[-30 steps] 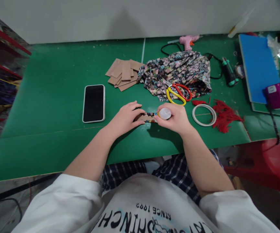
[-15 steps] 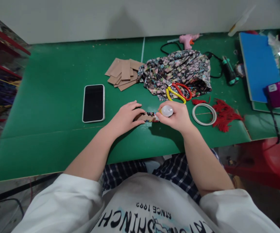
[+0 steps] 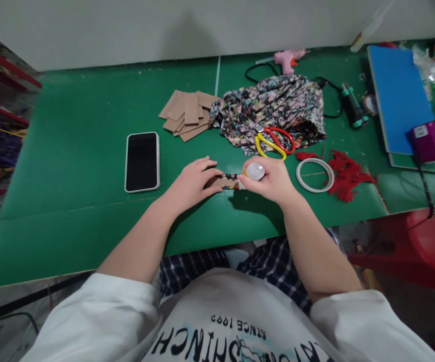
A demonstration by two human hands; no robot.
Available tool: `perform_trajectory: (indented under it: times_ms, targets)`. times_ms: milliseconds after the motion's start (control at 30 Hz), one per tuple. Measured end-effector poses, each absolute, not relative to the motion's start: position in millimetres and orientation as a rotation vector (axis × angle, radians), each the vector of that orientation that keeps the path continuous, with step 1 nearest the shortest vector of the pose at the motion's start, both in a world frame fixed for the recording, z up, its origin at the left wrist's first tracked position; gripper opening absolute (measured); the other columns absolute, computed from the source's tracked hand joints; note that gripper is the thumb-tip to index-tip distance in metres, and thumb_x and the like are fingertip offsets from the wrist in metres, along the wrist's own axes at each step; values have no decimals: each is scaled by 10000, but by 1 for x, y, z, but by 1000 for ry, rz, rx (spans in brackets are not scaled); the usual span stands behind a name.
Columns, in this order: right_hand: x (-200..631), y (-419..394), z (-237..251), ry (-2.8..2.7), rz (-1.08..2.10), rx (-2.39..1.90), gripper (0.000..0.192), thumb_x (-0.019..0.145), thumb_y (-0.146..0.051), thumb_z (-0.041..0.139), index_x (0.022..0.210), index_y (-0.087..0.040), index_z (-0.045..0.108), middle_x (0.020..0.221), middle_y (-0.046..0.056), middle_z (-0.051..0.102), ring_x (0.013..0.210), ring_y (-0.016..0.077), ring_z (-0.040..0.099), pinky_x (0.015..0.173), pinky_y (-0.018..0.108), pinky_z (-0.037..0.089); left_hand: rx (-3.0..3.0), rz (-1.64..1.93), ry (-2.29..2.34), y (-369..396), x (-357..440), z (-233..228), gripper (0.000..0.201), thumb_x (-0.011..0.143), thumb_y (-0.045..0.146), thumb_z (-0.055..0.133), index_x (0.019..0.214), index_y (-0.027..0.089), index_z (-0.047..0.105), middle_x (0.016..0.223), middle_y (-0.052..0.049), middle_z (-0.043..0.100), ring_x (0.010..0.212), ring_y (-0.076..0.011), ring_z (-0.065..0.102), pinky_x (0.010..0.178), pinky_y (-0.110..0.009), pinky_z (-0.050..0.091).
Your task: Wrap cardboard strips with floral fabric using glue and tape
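Glue bottle (image 3: 255, 171) — unmoved, both hands unchanged

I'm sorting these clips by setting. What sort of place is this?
Probably a craft workbench: a green table with a glue gun, scissors on floral fabric, and cardboard pieces.

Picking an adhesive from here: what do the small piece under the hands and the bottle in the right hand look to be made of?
Small piece: flat tan card, matte, probably cardboard like the cut cardboard pieces; floral print fabric covers part of it. Bottle in the right hand: translucent whitish, smooth with a sheen, probably plastic. The left hand presses the piece down.
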State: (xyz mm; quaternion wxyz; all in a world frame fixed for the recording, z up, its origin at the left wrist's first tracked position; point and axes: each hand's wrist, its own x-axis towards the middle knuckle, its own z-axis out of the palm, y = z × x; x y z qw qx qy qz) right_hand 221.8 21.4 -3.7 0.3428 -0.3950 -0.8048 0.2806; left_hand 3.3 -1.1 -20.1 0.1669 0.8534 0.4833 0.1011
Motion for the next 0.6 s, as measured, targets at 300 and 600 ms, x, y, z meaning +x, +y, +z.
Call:
perform_trajectory:
  times_ms: [300, 600]
  targets:
    - [223, 23, -5, -2094, 653, -1033, 213, 733, -379, 597, 655, -184, 564, 637, -8, 597, 575, 113, 535, 553, 235, 396, 2428, 308, 1363, -1, 3, -20, 400, 812, 443, 565, 1110, 178, 591, 1264, -135, 496, 1261, -306, 379, 1034, -474, 324]
    - [221, 24, -7, -2055, 617, -1047, 209, 734, -393, 595, 667, -196, 576, 666, -3, 619, 615, 133, 572, 579, 251, 426, 2422, 300, 1371, -2, 3, -20, 392, 816, 441, 561, 1112, 185, 584, 1276, -130, 488, 1270, -304, 369, 1037, -471, 320]
